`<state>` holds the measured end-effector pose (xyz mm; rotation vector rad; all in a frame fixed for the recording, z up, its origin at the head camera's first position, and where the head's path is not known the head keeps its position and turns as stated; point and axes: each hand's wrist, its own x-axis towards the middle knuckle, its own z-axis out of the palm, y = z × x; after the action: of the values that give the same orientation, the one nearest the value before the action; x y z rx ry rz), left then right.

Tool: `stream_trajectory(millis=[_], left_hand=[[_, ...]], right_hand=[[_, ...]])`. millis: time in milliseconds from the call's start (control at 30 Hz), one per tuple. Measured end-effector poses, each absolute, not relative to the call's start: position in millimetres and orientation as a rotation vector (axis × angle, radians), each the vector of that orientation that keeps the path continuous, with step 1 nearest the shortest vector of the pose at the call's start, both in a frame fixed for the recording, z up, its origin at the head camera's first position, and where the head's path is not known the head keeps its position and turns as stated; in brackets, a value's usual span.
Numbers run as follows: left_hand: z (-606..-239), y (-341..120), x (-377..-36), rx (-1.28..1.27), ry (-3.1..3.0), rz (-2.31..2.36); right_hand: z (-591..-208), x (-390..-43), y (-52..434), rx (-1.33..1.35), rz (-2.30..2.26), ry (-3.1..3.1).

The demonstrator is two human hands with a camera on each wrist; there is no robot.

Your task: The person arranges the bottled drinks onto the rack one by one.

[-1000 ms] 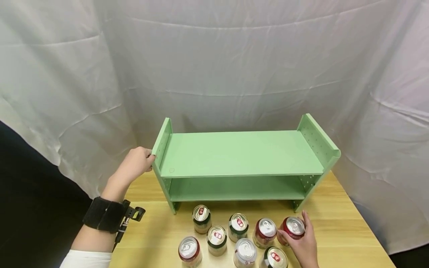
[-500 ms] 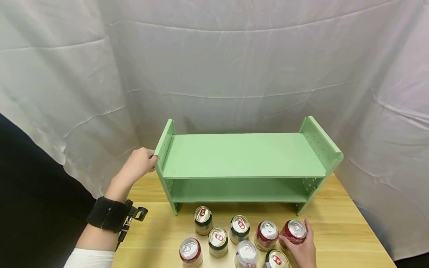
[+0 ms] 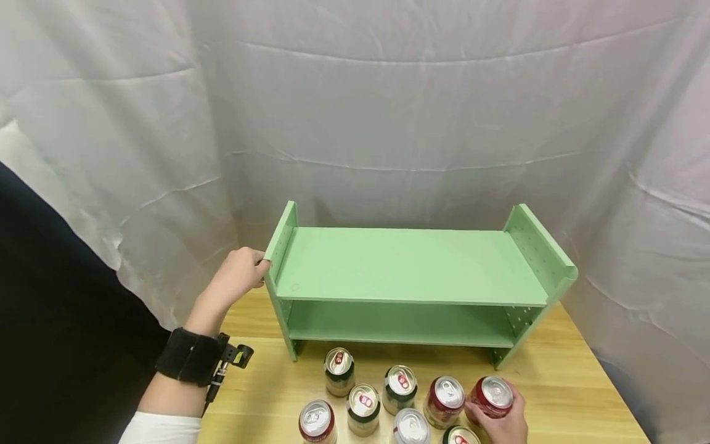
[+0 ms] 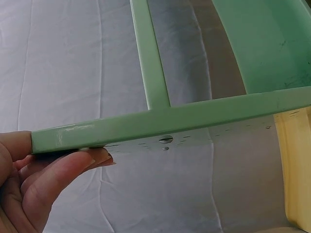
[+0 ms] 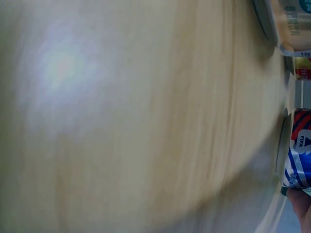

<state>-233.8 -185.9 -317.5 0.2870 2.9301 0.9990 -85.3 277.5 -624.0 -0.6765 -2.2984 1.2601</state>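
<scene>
green shelf unit: two tiers, flat painted boards, peg holes in both side panels; both tiers bare. stands at the 12 o'clock half of the wooden table, pale grain, in front of a creased white cloth backdrop.

left hand: at 9 o'clock of the shelf unit, its grip closed round the front edge of the left side panel, thumb one side and fingers curled under the other, as the left wrist view shows. black wrist strap on the forearm, white sleeve below.

right hand: at 5 o'clock of the table, grip wrapped round a red can, upright, silver lid, touching the table.

other cans: seven, cylindrical metal, upright in a loose cluster at 6 o'clock, just in front of the shelf unit; some red-bodied, some pale with green bands, red or silver pull-tabs. the red can sits at the 3 o'clock end of the cluster.

right wrist view: blurred table surface, can edges at 3 o'clock.
</scene>
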Motion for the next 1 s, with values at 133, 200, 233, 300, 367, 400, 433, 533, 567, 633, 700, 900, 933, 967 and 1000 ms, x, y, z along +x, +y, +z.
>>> stream_trajectory(millis=[133, 200, 233, 300, 367, 400, 433, 533, 567, 633, 700, 900, 933, 967, 1000], left_hand=[[-315, -187, -233, 0.29, 2.938, 0.987], [-313, -186, -232, 0.294, 2.945, 0.982], [-312, -186, -232, 0.293, 2.946, 0.978], [-311, -186, -232, 0.292, 2.955, 0.97], [-310, -187, -231, 0.292, 2.95, 0.974], [-310, -188, -231, 0.289, 2.948, 0.977], [-310, -188, -232, 0.287, 2.946, 0.984], [-309, -189, -233, 0.288, 2.946, 0.997], [-309, -189, -234, 0.281, 2.947, 1.002], [-310, -190, -235, 0.273, 2.954, 1.006], [-311, -190, -236, 0.267, 2.96, 1.001], [-318, -187, -240, 0.251, 2.965, 0.988], [-318, -187, -240, 0.243, 2.964, 0.988], [-319, -185, -241, 0.242, 2.962, 0.992], [-320, -183, -242, 0.249, 2.96, 1.0]], right_hand=[[-620, -86, 277, -0.688, 1.259, -2.311], [-618, -86, 277, -0.698, 1.256, -2.313], [-618, -87, 278, -0.704, 1.259, -2.313], [-617, -87, 277, -0.714, 1.267, -2.319], [-617, -88, 275, -0.725, 1.275, -2.323], [-617, -89, 275, -0.722, 1.276, -2.323], [-616, -90, 274, -0.718, 1.282, -2.324], [-613, -95, 275, -0.689, 1.289, -2.325], [-613, -97, 275, -0.672, 1.292, -2.321], [-613, -102, 277, -0.638, 1.294, -2.32], [-614, -105, 278, -0.617, 1.28, -2.315], [-623, -108, 278, -0.623, 1.204, -2.3], [-623, -108, 278, -0.632, 1.198, -2.294], [-623, -107, 279, -0.641, 1.198, -2.285], [-622, -106, 280, -0.647, 1.2, -2.277]])
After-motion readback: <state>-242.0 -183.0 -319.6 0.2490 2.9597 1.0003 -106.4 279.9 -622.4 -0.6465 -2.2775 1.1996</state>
